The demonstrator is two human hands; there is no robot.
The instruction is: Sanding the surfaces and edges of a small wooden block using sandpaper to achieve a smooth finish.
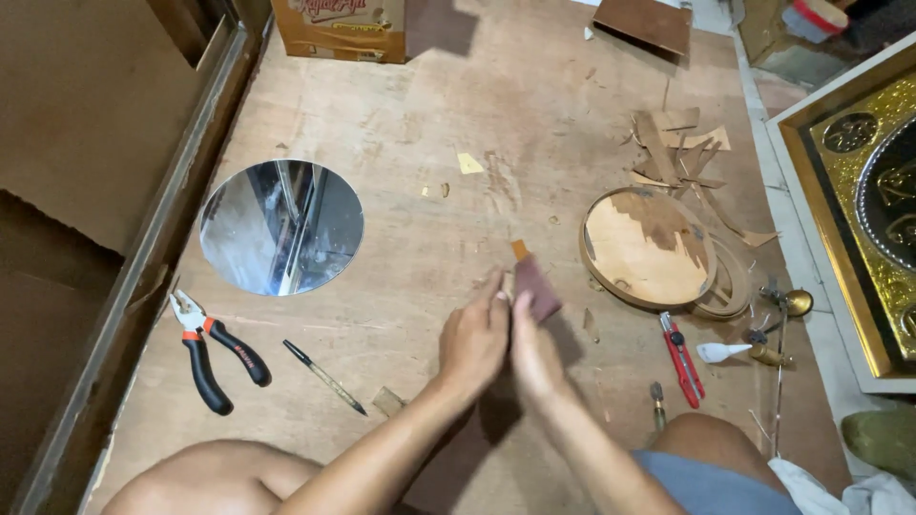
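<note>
My left hand (474,340) and my right hand (534,348) meet over the plywood floor, both pinching a small brown piece of thin sheet (535,285) with an orange tip at its far end. The piece sticks up and away from my fingers. A round mirror (281,227) lies flat to the left. A round wooden disc (647,247) with patchy brown veneer lies to the right, on top of a wooden ring.
Black-and-red pliers (212,348) and a dark pen (324,378) lie at lower left. A red utility knife (681,359), a small screwdriver (658,404) and brass fittings (788,304) sit at lower right. Veneer scraps (679,148) pile behind the disc. A gold framed panel (863,191) stands right; a cardboard box (341,29) is far.
</note>
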